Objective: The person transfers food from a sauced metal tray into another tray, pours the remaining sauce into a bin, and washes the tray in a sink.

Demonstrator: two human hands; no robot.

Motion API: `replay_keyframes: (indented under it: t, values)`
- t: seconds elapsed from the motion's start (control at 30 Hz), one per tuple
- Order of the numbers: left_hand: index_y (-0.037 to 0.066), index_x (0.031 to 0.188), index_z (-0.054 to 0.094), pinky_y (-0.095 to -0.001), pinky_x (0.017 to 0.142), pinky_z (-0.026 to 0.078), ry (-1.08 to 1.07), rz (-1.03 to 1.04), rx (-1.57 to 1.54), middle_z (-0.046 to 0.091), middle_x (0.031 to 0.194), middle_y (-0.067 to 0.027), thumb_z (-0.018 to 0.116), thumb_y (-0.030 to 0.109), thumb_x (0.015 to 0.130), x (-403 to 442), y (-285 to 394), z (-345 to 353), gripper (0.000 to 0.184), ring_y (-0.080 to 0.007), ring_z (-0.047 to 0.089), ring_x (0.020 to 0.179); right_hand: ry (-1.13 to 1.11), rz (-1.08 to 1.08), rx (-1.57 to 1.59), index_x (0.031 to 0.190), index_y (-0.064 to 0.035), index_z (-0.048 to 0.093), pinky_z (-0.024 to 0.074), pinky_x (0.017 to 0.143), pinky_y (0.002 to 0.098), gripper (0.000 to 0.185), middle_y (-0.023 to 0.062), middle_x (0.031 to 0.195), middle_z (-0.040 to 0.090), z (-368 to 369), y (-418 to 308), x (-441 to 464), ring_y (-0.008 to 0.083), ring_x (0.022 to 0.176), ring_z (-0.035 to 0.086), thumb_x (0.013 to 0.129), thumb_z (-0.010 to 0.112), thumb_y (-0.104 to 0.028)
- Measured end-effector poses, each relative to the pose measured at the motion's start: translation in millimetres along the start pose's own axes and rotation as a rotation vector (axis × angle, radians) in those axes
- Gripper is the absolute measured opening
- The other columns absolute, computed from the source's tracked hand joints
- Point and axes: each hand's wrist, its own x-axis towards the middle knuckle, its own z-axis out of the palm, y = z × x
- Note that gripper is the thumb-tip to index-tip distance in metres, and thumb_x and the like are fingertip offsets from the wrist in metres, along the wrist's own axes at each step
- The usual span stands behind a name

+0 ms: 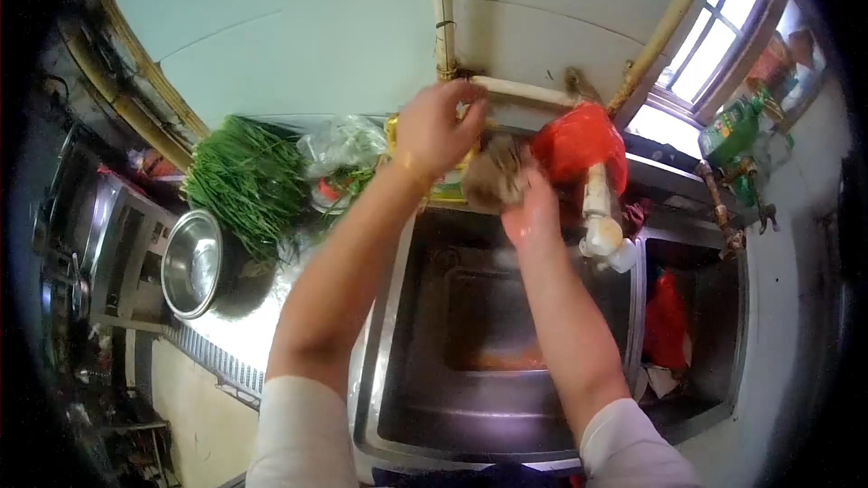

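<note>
My left hand (pixel 438 131) is raised over the back edge of the sink (pixel 389 380), fingers bent, with a gap between thumb and fingertips and nothing visible in it. Lower and to its right, my right hand (pixel 535 208) grips a brownish-grey, rumpled bundle (pixel 493 176). Motion blurs the bundle, so whether it is a cloth or a scrubber I cannot tell. A red plastic bag (pixel 583 146) hangs just right of it, over the white tap (pixel 601 230). Something yellow behind my left hand is mostly hidden.
Green leafy stalks (pixel 244 176) lie on the left counter, beside a clear plastic bag (pixel 339 145) and a metal bowl (pixel 192 264). Shallow water with reddish bits (pixel 506 360) sits in the large basin. A red item (pixel 666 321) lies in the smaller right basin. Pipes run along the wall.
</note>
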Motion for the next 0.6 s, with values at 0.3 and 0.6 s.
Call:
replay_keyframes:
  t: [0.3,0.6]
  values:
    - [0.017,0.095,0.063,-0.0573,0.107,0.013,-0.54,-0.135,0.705,0.067,0.091,-0.0107,0.031,0.036,0.088,16.5,-20.8,37.9,0.038,-0.0308,0.062,0.09,-0.086,-0.202,-0.164,0.128,-0.0036,0.04,0.0449,0.087,0.0357,0.06,0.0094,0.113,0.052,33.2,-1.2,23.8,0.0227,0.1,0.053,0.069,0.045,0.01]
    - [0.022,0.138,0.034,-0.0604,0.106,0.005,0.123,0.131,0.427,0.035,0.142,-0.0093,0.046,0.044,0.087,-5.6,-33.7,37.0,0.058,-0.036,0.024,0.133,0.027,0.024,-0.122,0.112,-0.0027,0.051,0.0488,0.081,0.0409,0.034,0.0099,0.105,0.058,-47.8,-2.9,2.0,0.0247,0.091,0.058,0.078,0.048,0.0]
